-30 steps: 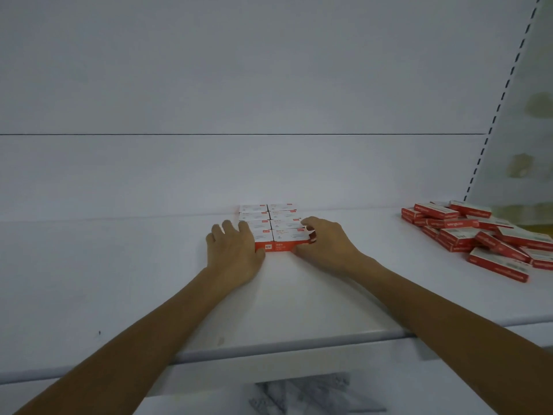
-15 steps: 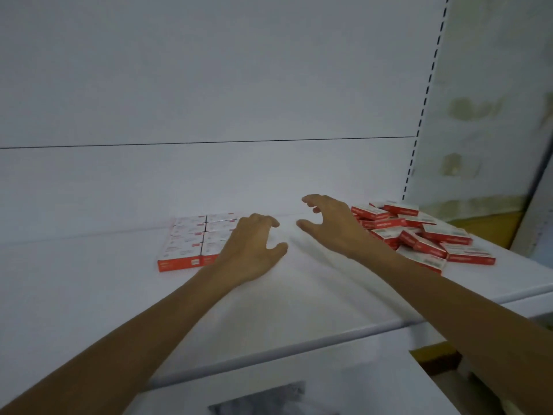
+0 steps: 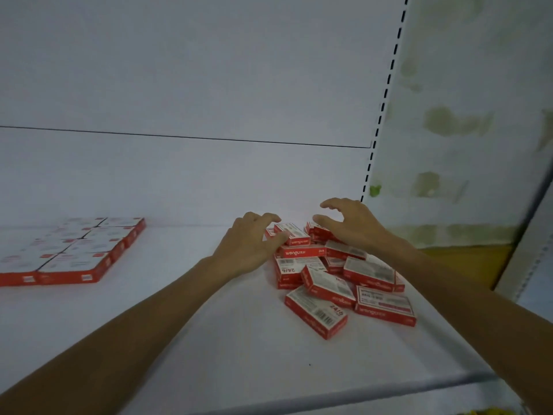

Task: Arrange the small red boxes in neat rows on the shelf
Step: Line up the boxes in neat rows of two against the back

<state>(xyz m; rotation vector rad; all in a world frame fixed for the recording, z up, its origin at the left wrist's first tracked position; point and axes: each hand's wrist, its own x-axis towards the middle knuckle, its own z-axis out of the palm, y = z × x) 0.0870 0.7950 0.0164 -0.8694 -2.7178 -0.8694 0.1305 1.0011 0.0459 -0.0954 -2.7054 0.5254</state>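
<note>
**Grip and elbow room: light stock, a wide bare run**

The white flat shelf board [image 3: 185, 339] is wide, with bare room between the two groups of stock. Its rounded front lip [image 3: 359, 390] lies nearest the person, and I'd say a box nudged forward could go over it. At the left sits the squared block of small red cardboard boxes [image 3: 74, 250], lying flat and edge to edge. Well apart to the right, near the slotted upright [image 3: 377, 127], lies the loose heap of the same red boxes [image 3: 344, 277], overlapping and tilted. They look light, stiff and smooth-sided, so they should slide readily, and they are probably best pinched across the long sides. The right hand [image 3: 350, 223] hovers over the heap's back, fingers spread and curved, holding nothing. The left hand [image 3: 251, 247] arches over the rearmost top box [image 3: 294, 235], thumb against its side. Whether it actually grips the box I cannot tell.
</note>
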